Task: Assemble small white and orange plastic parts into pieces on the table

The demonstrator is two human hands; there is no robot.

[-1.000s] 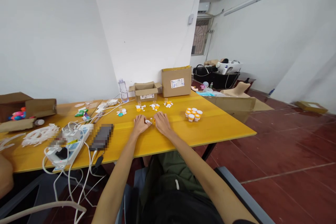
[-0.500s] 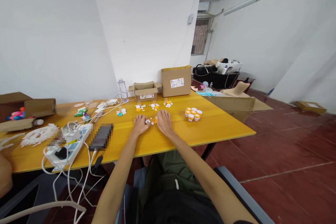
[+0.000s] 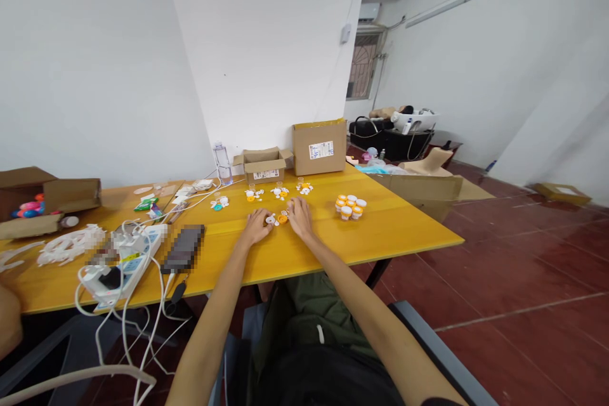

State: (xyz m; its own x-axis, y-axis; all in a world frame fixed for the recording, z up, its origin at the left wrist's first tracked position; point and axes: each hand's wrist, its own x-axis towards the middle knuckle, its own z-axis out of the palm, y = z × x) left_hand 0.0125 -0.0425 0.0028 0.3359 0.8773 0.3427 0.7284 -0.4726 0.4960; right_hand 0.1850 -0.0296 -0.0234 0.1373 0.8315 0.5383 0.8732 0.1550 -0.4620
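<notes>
My left hand (image 3: pixel 257 226) rests on the yellow wooden table (image 3: pixel 390 231), its fingers loosely bent and apart beside a white round plastic part (image 3: pixel 270 219). Across from it my right hand (image 3: pixel 300 218) has its fingers bent downward, close to an orange plastic ring (image 3: pixel 282 219); its fingertips are partly hidden. A few small white pieces lie between the hands. Behind them sit several small clusters of parts, white and orange with clear cups, such as the middle cluster (image 3: pixel 280 193). One cluster at left has a teal ring (image 3: pixel 218 207).
To the right stands a group of white-and-orange capped cups (image 3: pixel 351 207). An open carton (image 3: pixel 265 166) and a taller cardboard box (image 3: pixel 320 148) are by the wall, near a clear bottle (image 3: pixel 222 163). At left lie a phone (image 3: pixel 183 248), a power strip (image 3: pixel 137 266) and cables.
Both hands have shifted slightly, the left a little to the right. The orange ring and white part between them now show more fully.
</notes>
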